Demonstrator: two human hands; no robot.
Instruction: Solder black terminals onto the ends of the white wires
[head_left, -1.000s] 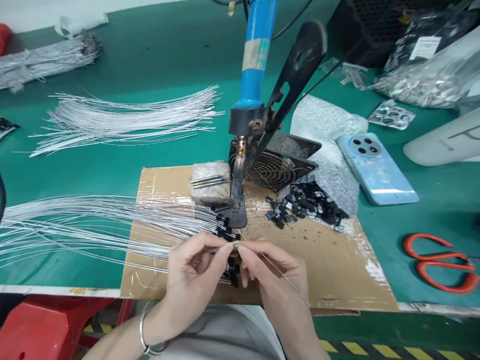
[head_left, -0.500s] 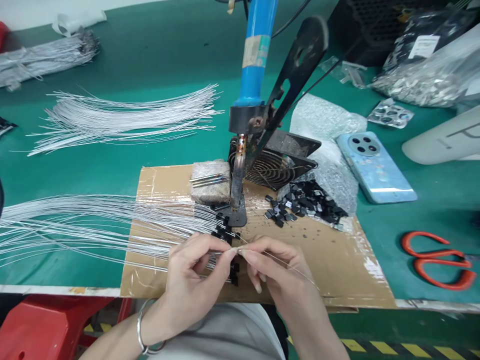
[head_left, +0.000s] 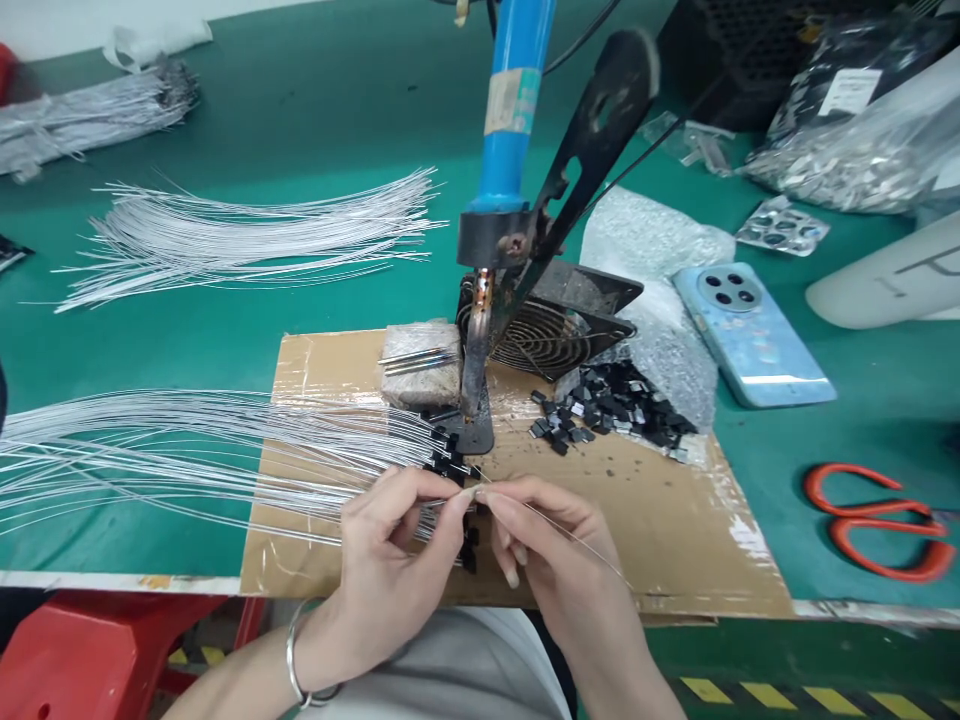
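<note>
Head view: looked down on both hands brought together above a sheet of brown cardboard (head_left: 637, 545) at the near edge of a green bench (head_left: 360, 130). Had the left hand (head_left: 401, 560) curled, with thumb and forefinger pinching something pale and tiny, and the right hand (head_left: 559, 540) pinching at the same spot, with the remaining fingers bent inward. Could not make out the pinched bit, mostly hidden by the fingertips. Saw a thin wire (head_left: 577, 536) running from the pinch back across the right hand. Found white wires (head_left: 225, 420) lying in a long loose sheaf to the left, partly behind the left hand, with black end pieces (head_left: 448, 457) clustered at the right ends, some showing between the two hands. Saw a blue soldering iron (head_left: 501, 165) held tip-down in a black bracket (head_left: 559, 200) just beyond the hands. Noted a grimy fan (head_left: 540, 335) behind the iron, a pale block (head_left: 421, 388) left of the tip with thin metal rods (head_left: 416, 358) on top, and loose black pieces (head_left: 622, 405) heaped to the right, beside bubble wrap (head_left: 652, 240). Noted farther right a light blue phone (head_left: 769, 350) and red-handled scissors (head_left: 885, 518), and at back left a second sheaf (head_left: 255, 235) of wires
</note>
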